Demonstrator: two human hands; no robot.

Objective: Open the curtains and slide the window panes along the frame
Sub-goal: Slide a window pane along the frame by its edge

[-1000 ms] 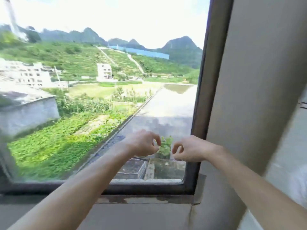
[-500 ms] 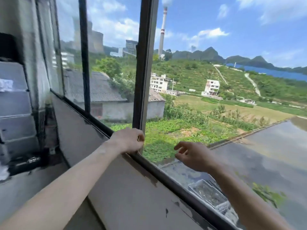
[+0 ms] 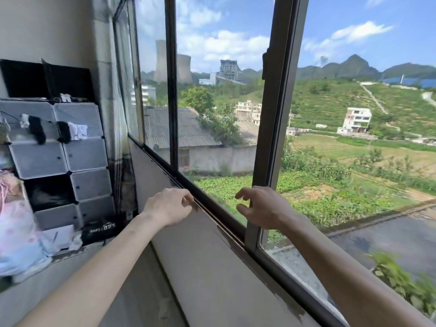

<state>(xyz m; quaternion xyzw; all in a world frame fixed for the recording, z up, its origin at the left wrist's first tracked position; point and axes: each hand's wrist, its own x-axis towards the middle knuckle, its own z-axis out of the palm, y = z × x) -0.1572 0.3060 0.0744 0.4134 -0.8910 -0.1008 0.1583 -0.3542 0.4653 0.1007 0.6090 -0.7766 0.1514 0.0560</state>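
Hands changing places

Our left hand (image 3: 168, 207) is curling on the bottom track (image 3: 219, 215), whether gripping we cannot tell, now clear of the sliding pane's stile (image 3: 271, 138) it was touching earlier. Our right hand (image 3: 262, 208), fingers loosely spread, is hovering at that stile's foot.

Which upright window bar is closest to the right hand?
The thick grey stile, directly behind the right hand; the thin dark bar stands farther left.
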